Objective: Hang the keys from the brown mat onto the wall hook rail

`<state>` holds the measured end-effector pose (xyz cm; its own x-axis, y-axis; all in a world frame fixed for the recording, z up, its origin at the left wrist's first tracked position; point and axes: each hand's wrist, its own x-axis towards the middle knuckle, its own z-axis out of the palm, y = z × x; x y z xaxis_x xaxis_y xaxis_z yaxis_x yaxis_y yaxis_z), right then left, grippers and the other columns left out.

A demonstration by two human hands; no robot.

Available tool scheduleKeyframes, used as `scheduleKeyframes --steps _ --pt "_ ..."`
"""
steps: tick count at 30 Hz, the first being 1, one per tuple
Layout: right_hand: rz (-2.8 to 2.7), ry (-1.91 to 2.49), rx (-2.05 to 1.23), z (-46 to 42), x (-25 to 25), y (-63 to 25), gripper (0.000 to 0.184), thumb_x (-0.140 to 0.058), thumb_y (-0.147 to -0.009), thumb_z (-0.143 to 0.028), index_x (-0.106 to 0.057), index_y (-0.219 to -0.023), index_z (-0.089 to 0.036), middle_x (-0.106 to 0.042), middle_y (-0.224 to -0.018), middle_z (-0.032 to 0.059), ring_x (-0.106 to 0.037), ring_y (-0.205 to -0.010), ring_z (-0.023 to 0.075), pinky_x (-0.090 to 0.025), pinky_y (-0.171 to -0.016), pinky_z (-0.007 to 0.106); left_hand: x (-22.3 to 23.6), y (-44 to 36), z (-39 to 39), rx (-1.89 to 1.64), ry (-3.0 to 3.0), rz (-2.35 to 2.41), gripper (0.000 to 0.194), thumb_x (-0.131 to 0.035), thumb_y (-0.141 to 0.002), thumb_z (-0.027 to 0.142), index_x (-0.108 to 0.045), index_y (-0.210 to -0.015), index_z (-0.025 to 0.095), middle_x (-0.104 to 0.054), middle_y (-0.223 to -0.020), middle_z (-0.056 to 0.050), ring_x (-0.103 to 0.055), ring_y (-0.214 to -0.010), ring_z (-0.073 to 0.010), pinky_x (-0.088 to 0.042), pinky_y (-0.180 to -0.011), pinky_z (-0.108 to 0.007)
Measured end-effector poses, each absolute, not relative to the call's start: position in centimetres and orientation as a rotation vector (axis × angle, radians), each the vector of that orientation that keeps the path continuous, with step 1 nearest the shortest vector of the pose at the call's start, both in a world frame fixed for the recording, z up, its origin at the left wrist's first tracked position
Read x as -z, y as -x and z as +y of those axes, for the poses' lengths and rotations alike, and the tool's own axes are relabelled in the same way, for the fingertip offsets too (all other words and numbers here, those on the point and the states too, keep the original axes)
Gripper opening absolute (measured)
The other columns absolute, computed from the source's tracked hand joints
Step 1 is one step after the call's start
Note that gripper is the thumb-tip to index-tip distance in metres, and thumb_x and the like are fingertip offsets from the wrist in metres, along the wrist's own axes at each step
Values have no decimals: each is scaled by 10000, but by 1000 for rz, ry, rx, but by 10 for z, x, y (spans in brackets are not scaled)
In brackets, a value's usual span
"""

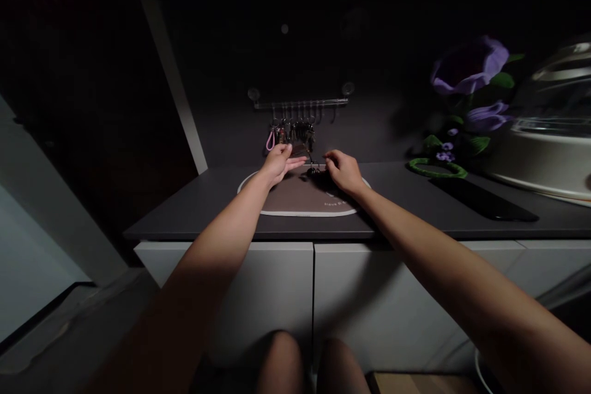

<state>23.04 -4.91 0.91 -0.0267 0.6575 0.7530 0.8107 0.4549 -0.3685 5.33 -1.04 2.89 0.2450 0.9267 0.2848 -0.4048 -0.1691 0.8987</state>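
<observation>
My left hand [278, 163], palm turned up, pinches a small flat dark brown piece [299, 149] between its thumb and fingers; it looks like a leather key holder. Several dark metal keys [313, 170] hang or lie just beside it, above a brown mat [295, 197] with a white rim. To the right of the keys, my right hand [342, 170] is closed, its fingertips curled together. What it holds, if anything, is hidden. Behind both hands, a clear hook rail [302, 103] on the wall carries bunches of keys [295, 130] and a pink loop strap [270, 140].
Purple crocheted flowers [471, 71] with a green ring base [436, 168] stand on the dark counter [397, 215] at right. Near them are a flat black object [484, 197] and a large pale appliance [549, 154]. White cabinet doors [268, 295] are below.
</observation>
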Motion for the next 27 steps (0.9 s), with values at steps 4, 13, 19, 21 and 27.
scheduleKeyframes --steps 4,13,19,21,27 --pt "-1755 1246 191 -49 -9 -231 265 -422 -787 -208 -628 -944 -155 -659 -910 73 -583 -826 169 -412 -783 278 -32 -53 -11 -1323 -1140 506 130 -464 -845 250 -378 -894 166 -523 -1001 -96 -626 -911 -237 -451 -878 -478" --pt "-1783 1250 55 -55 -10 -226 233 -467 -739 -210 -603 -922 -161 -645 -846 41 -546 -720 132 -407 -705 249 -37 -50 -15 -1369 -1103 398 61 -412 -870 204 -435 -888 151 -556 -1011 -90 -600 -974 -235 -461 -891 -453" --pt "-1926 1232 31 -64 -12 -217 193 -516 -718 -287 -588 -846 -162 -612 -779 26 -510 -657 117 -383 -631 232 -42 -45 -15 -1412 -1038 295 123 -435 -862 199 -436 -978 160 -565 -1038 -97 -580 -1017 -246 -454 -895 -462" --pt "-1947 1212 44 -64 -11 -215 183 -519 -725 -287 -585 -842 -162 -611 -793 28 -512 -660 114 -383 -637 230 -43 -44 -16 -1412 -1018 268 120 -426 -865 185 -436 -981 157 -574 -1026 -96 -581 -1019 -245 -457 -892 -456" --pt "-1905 1159 105 -56 -6 -215 207 -478 -789 -305 -573 -902 -160 -615 -845 56 -524 -692 129 -401 -674 253 -45 -45 -21 -1376 -896 186 73 -445 -856 166 -473 -912 128 -602 -998 -102 -576 -1030 -234 -460 -898 -422"
